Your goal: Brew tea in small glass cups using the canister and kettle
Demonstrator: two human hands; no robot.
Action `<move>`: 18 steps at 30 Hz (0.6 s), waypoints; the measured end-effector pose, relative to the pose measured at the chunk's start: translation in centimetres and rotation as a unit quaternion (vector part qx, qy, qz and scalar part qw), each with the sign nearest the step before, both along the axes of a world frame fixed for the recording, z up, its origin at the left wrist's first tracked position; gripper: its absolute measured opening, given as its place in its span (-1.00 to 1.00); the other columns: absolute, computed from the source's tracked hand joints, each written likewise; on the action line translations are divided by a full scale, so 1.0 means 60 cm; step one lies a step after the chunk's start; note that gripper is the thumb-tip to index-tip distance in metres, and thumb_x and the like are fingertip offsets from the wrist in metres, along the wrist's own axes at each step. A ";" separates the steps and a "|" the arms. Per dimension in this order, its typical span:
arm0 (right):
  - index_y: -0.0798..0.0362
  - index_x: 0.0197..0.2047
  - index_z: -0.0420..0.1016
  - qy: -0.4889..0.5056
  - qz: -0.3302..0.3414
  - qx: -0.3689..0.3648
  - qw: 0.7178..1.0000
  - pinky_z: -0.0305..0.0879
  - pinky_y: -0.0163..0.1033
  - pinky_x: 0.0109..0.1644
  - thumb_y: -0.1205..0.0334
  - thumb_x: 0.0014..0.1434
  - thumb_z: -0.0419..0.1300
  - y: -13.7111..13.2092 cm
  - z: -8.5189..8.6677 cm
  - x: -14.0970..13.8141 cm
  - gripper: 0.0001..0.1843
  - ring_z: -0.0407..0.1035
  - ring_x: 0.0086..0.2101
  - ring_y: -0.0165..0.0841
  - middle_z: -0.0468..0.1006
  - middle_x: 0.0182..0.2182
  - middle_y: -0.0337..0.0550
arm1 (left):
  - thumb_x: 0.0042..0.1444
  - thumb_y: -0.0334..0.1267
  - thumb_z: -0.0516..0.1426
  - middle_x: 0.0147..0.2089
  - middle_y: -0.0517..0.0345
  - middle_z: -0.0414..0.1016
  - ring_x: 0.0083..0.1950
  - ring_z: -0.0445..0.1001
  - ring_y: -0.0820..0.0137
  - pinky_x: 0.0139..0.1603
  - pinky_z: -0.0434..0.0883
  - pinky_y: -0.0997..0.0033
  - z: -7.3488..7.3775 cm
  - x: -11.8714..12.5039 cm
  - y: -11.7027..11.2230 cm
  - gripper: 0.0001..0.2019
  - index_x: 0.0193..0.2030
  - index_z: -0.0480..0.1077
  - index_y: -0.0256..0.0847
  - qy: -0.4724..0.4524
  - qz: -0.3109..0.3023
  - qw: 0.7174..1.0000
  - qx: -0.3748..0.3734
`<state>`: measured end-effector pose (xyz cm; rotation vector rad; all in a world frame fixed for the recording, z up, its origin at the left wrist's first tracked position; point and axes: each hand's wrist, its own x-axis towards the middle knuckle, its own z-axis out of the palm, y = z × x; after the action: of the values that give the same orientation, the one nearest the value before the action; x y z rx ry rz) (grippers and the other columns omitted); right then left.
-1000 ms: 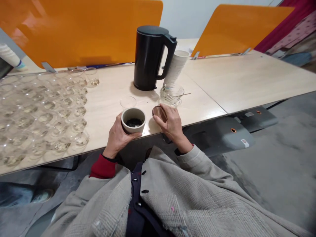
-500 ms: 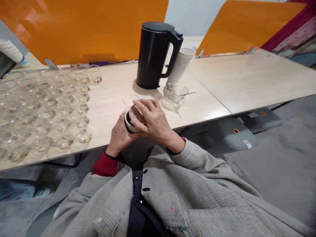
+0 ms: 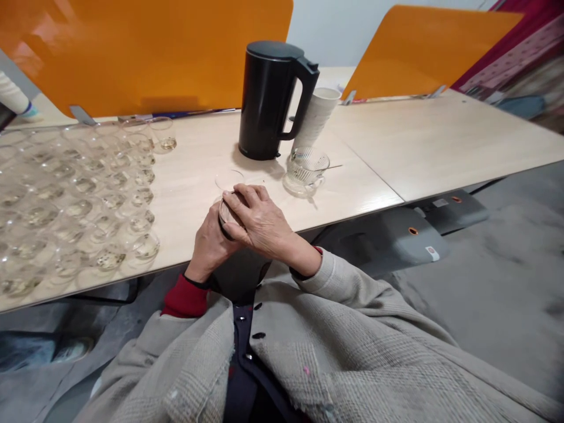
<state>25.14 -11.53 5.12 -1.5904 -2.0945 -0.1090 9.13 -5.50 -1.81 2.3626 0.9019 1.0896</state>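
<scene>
My left hand [image 3: 212,239] is wrapped round the side of a small round jar [image 3: 224,229], held above the table's front edge. A round, see-through lid [image 3: 230,209] sits over its mouth, with my right hand [image 3: 267,224] closed on the lid from above. Fingers cover most of the jar, so its contents are hidden. Just behind my hands stands a clear cup [image 3: 229,175], partly covered by them. To their right is a ribbed glass cup [image 3: 304,170] with a thin stirrer [image 3: 333,167] in it.
Rows of clear cups [image 3: 83,185], each with a little pale stuff at the bottom, fill the table's left side. A black kettle [image 3: 269,100] and a leaning stack of white cups [image 3: 318,114] stand behind. Orange dividers [image 3: 145,53] line the back; grey stools [image 3: 388,241] are below.
My right hand has brought the lid down over the jar's mouth; the pale rim and dark inside that showed before are now mostly covered. The view has shifted slightly.
</scene>
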 end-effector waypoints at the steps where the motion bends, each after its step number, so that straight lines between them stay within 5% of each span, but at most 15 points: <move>1: 0.14 0.44 0.36 0.000 0.002 -0.004 1.000 0.26 0.33 0.38 -0.08 0.44 0.17 0.000 0.000 0.001 -0.34 0.17 0.26 0.11 0.36 0.33 0.26 | 0.14 0.08 0.37 0.40 -0.23 0.43 0.40 0.50 -0.02 0.31 0.57 0.04 0.000 -0.001 0.000 -0.10 0.49 0.09 -0.17 0.004 0.002 1.000 -0.003; 5: 0.14 0.46 0.32 0.007 0.009 -0.019 1.000 0.26 0.32 0.40 -0.21 0.32 0.32 0.000 0.002 0.003 -0.15 0.16 0.27 0.13 0.31 0.39 0.27 | 0.08 0.09 0.40 0.38 -0.22 0.46 0.36 0.54 -0.04 0.25 0.59 0.06 0.006 -0.004 0.001 -0.07 0.48 0.10 -0.15 0.017 0.010 0.999 -0.039; 11: 0.11 0.43 0.40 0.058 -0.002 0.000 0.998 0.27 0.27 0.42 -0.08 0.26 0.40 -0.001 -0.008 0.017 -0.21 0.26 0.23 0.07 0.40 0.32 0.22 | 0.04 0.11 0.41 0.36 -0.18 0.50 0.32 0.57 -0.02 0.27 0.56 0.00 0.019 -0.004 0.002 -0.11 0.43 0.20 -0.12 0.005 -0.003 0.997 -0.081; 18: -0.13 0.43 0.41 0.124 -0.089 0.070 0.986 0.28 0.32 0.42 -0.05 0.26 0.37 -0.091 -0.004 0.113 -0.28 0.31 0.28 0.07 0.45 0.29 0.07 | 0.11 0.39 0.27 0.24 -0.13 0.58 0.24 0.60 0.08 0.35 0.51 0.00 0.026 -0.010 0.005 -0.24 0.23 0.43 -0.16 -0.037 -0.060 0.988 -0.137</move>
<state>31.93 -16.99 4.85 -1.6138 -1.7186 -0.1108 8.53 -5.18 -0.26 2.1080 0.8145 0.9358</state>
